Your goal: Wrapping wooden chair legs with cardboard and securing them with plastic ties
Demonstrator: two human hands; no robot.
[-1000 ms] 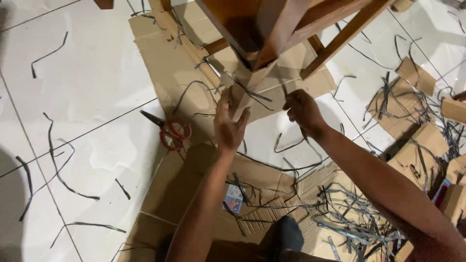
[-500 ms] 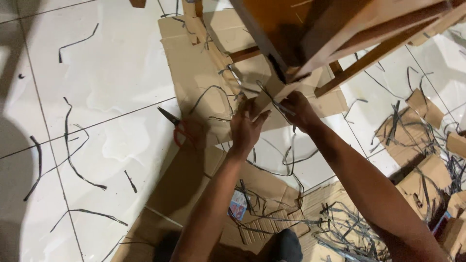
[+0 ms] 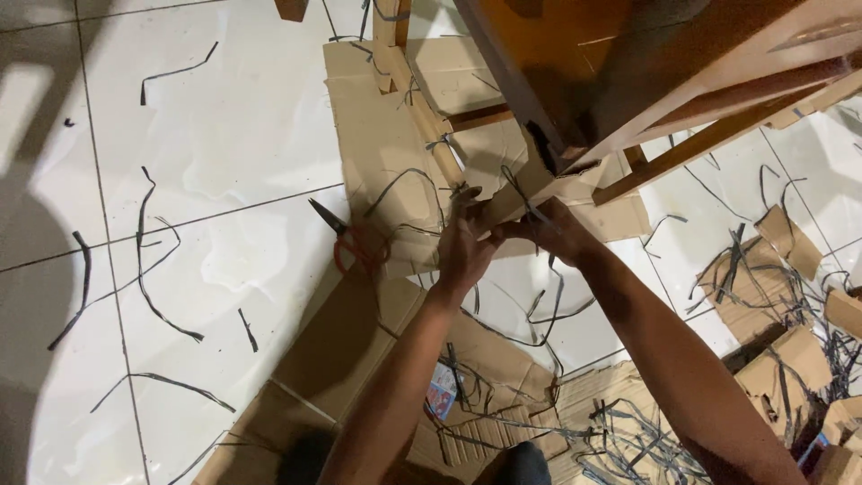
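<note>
Under the tilted wooden furniture frame (image 3: 646, 63), both hands meet at a cardboard-wrapped leg (image 3: 514, 193). The left hand (image 3: 465, 247) has its fingers curled narrowly round the lower end of the cardboard wrap, thumb on one side and fingertips on the other, pressing it. The right hand (image 3: 558, 233) is just beside it, fingers bent close together on the same wrap; a dark plastic strap (image 3: 523, 196) crosses the cardboard right at its fingertips, but whether the fingers pinch the strap or only the cardboard cannot be told. The two hands are almost touching.

The wrapped leg slants down from the brown wooden frame toward the hands. Its cardboard is plain tan, creased along the edges, with the thin dark strap looped across it. More of the frame's rails run off to the upper right, bare and reddish-brown.

Beneath the leg lies a flat sheet of cardboard (image 3: 377, 144) with loose straps curling over it. Red-handled scissors (image 3: 350, 241) lie near the left hand, at the sheet's lower left edge, blades pointing up and left. The floor (image 3: 206, 162) is glossy white tile with dark grout lines, strewn with cut strap pieces. Another flattened cardboard panel (image 3: 341, 341) lies under the left forearm. To the right, a heap of cardboard scraps (image 3: 781, 341) mixed with tangled straps covers the tiles.
</note>
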